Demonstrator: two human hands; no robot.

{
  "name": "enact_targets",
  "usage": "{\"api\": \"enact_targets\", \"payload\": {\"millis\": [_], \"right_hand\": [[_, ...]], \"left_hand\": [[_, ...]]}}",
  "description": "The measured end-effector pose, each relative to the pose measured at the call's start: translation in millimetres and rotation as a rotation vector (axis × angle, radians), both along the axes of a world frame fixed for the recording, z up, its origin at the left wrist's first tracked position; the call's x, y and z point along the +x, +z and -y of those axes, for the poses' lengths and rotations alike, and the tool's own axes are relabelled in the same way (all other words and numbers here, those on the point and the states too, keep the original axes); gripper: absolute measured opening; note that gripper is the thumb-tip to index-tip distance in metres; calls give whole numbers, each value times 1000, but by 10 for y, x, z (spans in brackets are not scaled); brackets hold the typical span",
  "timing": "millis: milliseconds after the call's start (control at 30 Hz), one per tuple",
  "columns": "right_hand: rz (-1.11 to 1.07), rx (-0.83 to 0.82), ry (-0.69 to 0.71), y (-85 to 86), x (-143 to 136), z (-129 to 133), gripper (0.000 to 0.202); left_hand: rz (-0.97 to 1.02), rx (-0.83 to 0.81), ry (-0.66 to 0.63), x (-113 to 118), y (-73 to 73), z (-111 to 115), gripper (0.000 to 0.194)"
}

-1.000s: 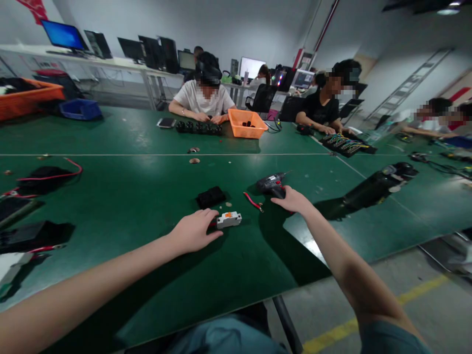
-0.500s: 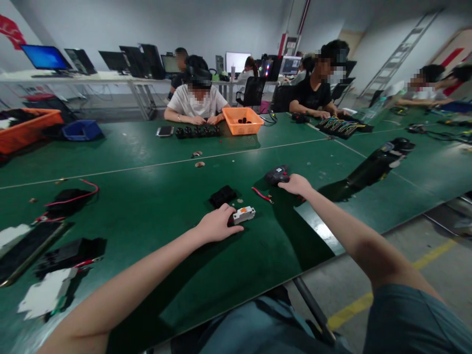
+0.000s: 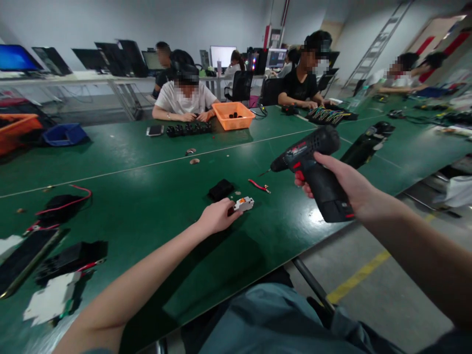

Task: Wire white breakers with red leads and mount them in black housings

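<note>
My right hand [image 3: 341, 184] is wrapped round the grip of a black and red cordless screwdriver [image 3: 308, 157], raised off the table with its bit pointing left. My left hand [image 3: 218, 215] is closed on a small white circuit breaker [image 3: 244, 203] with an orange switch, at the table surface. Just behind the left hand lies a black block-shaped part [image 3: 220, 190]. A short red wire [image 3: 258, 185] with metal ends lies between the breaker and the screwdriver's bit.
At the left lie a phone [image 3: 27, 263], a white breaker [image 3: 51, 300], black parts and red wire. Across the green table [image 3: 147, 196], co-workers sit near an orange basket [image 3: 234, 123]. A long black object [image 3: 368, 142] lies beyond my right hand.
My right hand has lifted the cordless screwdriver off the table and brought it nearer and to the right. The left hand stays at the breaker. The view has shifted slightly.
</note>
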State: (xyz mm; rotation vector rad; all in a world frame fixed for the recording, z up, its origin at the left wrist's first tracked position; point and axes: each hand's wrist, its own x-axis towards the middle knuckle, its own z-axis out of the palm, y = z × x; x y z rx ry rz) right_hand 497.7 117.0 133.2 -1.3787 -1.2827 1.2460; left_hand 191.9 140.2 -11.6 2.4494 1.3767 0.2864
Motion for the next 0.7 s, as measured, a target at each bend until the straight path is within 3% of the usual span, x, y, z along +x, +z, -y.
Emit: {"api": "enact_targets", "payload": {"millis": [133,267,533,700], "right_hand": [[-32,-115,124,100,-275,472,34],[-18,-152,154,64,-470,722,33],[-55,-163,202,-99,-712,900,36],[-56,-221,164,-192,-769,913,34]], "left_hand": [[-14,21,-7,4,-52,-14,37],[-1,54,-18,-3,-85,-21,37],[-8,63,-5,8,-113,-16,41],[-2,83,21,1,-109,-8,41]]}}
